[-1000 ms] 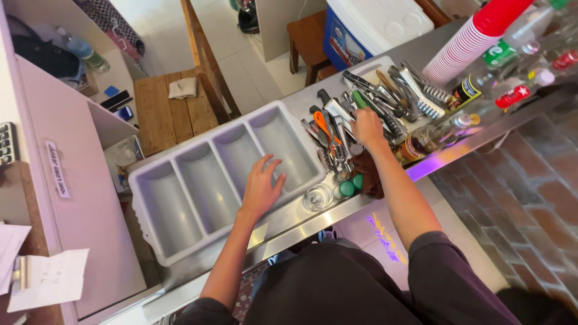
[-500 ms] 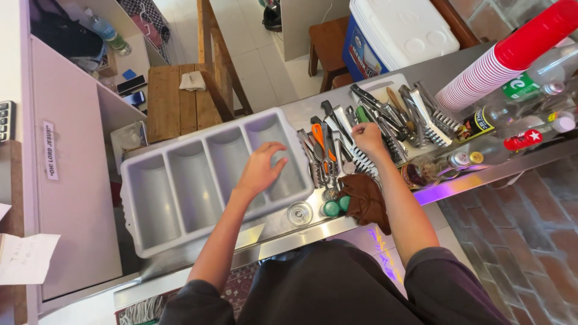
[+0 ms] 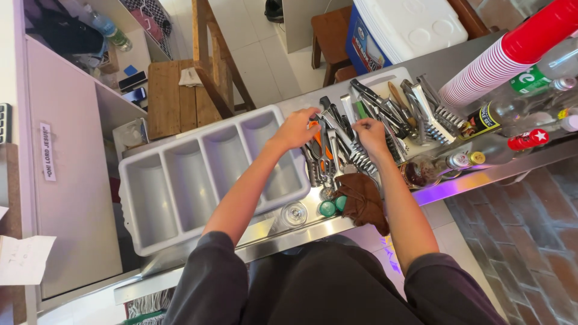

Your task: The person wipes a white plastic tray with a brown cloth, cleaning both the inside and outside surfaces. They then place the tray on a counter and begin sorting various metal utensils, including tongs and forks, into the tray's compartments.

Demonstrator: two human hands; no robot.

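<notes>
A grey cutlery tray (image 3: 180, 225) with several empty compartments lies on the steel counter (image 3: 457, 177). To its right is a pile of metal utensils (image 3: 391, 111): tongs, knives and an orange-handled tool (image 3: 320, 136). My left hand (image 3: 297, 128) reaches across the tray's right end, fingers curled into the pile by the orange-handled tool. My right hand (image 3: 370, 133) rests a little to the right, fingers closed on a metal utensil in the same pile. Exactly which pieces each hand grips is partly hidden.
A brown cloth (image 3: 362, 203), green bottle caps (image 3: 329, 207) and an upturned glass (image 3: 294, 213) sit at the counter's near edge. Stacked red cups (image 3: 512, 51) and bottles (image 3: 512, 114) crowd the right. Beyond the counter stand a blue-and-white cooler (image 3: 400, 27) and a wooden bench (image 3: 177, 99).
My left hand left the tray's compartment and moved right into the utensil pile. My right hand shifted slightly toward it. The view moved closer over the counter.
</notes>
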